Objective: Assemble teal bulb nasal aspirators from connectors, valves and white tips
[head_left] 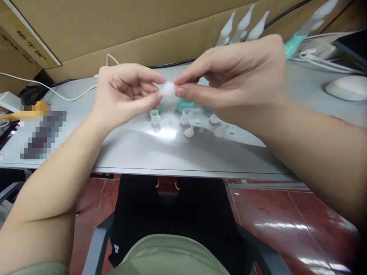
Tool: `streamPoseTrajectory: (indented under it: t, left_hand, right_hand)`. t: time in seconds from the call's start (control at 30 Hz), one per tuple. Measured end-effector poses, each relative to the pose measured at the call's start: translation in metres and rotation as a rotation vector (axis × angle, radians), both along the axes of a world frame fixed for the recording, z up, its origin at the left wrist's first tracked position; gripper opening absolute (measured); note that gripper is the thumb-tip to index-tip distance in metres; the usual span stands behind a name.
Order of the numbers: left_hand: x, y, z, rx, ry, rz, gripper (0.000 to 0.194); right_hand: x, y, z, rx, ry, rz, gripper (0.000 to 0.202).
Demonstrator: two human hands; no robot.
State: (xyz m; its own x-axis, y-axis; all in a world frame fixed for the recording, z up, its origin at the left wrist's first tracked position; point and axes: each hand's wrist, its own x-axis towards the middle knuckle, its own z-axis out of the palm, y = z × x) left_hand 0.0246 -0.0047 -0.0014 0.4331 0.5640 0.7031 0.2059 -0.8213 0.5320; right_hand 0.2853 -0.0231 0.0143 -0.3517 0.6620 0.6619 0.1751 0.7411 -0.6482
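Observation:
A small translucent white soft tip (168,89) is held up over the desk between my hands. My right hand (241,72) pinches its right end between thumb and forefinger. The thumb and forefinger of my left hand (123,91) close on its left side, the other fingers curled. Below are clear cup-shaped pieces (155,117), teal bulb-like parts (185,105) partly hidden by my hands, white teardrop-shaped tips (189,131) and small round discs (231,131). Behind my right hand stand several assembled pieces with white pointed tips (228,25); another has a teal base (294,44).
The grey desk (172,156) meets a cardboard wall (114,30) at the back. A white mouse (348,88) and bundled white cables (318,63) lie at right. At left are a white cable (71,98), a yellow object (41,109) and a blurred-out dark item (43,133).

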Motion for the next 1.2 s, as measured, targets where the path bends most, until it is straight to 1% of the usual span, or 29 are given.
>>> streamPoseTrajectory:
  t: [0.07, 0.13, 0.2, 0.27, 0.33, 0.4, 0.43, 0.47, 0.53, 0.6, 0.63, 0.7, 0.77, 0.8, 0.87, 0.93, 1.0, 1.1, 1.2]
  left_hand:
    - [-0.001, 0.002, -0.001, 0.064, -0.038, -0.051, 0.025]
    - [0.001, 0.000, 0.000, 0.094, -0.065, -0.045, 0.019]
    - [0.004, -0.007, 0.005, 0.078, -0.053, 0.013, 0.017]
    - [0.008, -0.015, 0.010, 0.032, -0.007, 0.092, 0.020]
    - [0.010, -0.016, 0.012, -0.004, 0.038, 0.151, 0.024]
    - [0.011, -0.009, 0.009, 0.008, 0.049, 0.150, 0.029]
    - [0.010, -0.002, 0.006, 0.107, 0.006, 0.088, 0.037]
    - [0.009, 0.004, 0.002, 0.166, -0.026, 0.033, 0.042]
    - [0.007, 0.015, -0.005, 0.192, -0.022, -0.050, 0.036]
    - [0.005, 0.018, -0.009, 0.167, -0.016, -0.100, 0.029]
    - [0.005, 0.016, -0.009, 0.138, -0.015, -0.101, 0.029]
    - [0.006, 0.011, -0.008, 0.081, -0.020, -0.059, 0.037]
    - [0.008, 0.007, -0.006, 0.068, -0.025, -0.010, 0.045]
    - [0.008, 0.007, -0.006, 0.086, -0.027, 0.004, 0.046]
    - [0.009, 0.009, -0.006, 0.159, -0.032, 0.007, 0.042]
    - [0.008, 0.011, -0.006, 0.213, -0.029, 0.030, 0.038]
    - [0.008, 0.011, -0.005, 0.248, -0.038, 0.051, 0.039]
    - [0.008, 0.008, -0.004, 0.242, -0.040, 0.071, 0.037]
    - [0.007, 0.008, -0.006, 0.242, -0.016, 0.054, 0.035]
  right_hand:
    - [0.000, -0.001, 0.002, -0.017, -0.018, -0.042, 0.022]
    - [0.001, -0.002, 0.004, -0.027, -0.067, -0.101, 0.021]
    - [0.002, 0.000, 0.005, -0.030, -0.125, -0.152, 0.022]
    - [0.003, 0.001, 0.006, -0.028, -0.161, -0.167, 0.019]
    - [0.003, 0.003, 0.004, -0.016, -0.130, -0.146, 0.013]
    - [0.001, 0.003, 0.002, 0.010, -0.064, -0.121, 0.008]
    - [0.001, 0.002, 0.000, 0.024, -0.030, -0.116, 0.007]
    - [0.000, 0.002, -0.001, 0.034, -0.007, -0.110, 0.007]
    - [-0.001, 0.000, -0.002, 0.035, 0.009, -0.086, 0.008]
    - [-0.001, -0.001, -0.002, 0.032, 0.017, -0.064, 0.008]
    - [-0.001, -0.002, -0.002, 0.031, 0.020, -0.057, 0.008]
    - [0.000, -0.003, -0.001, 0.029, 0.016, -0.049, 0.008]
    - [0.000, -0.003, 0.000, 0.020, 0.027, -0.036, 0.008]
    - [-0.001, -0.002, 0.000, 0.005, 0.046, -0.023, 0.008]
    - [-0.002, -0.002, 0.001, -0.054, 0.102, 0.034, 0.011]
    - [-0.004, -0.001, 0.002, -0.150, 0.159, 0.123, 0.017]
    - [-0.005, 0.000, 0.003, -0.225, 0.191, 0.187, 0.021]
    - [-0.006, 0.002, 0.003, -0.281, 0.206, 0.218, 0.023]
    - [-0.006, 0.003, 0.004, -0.316, 0.207, 0.234, 0.024]
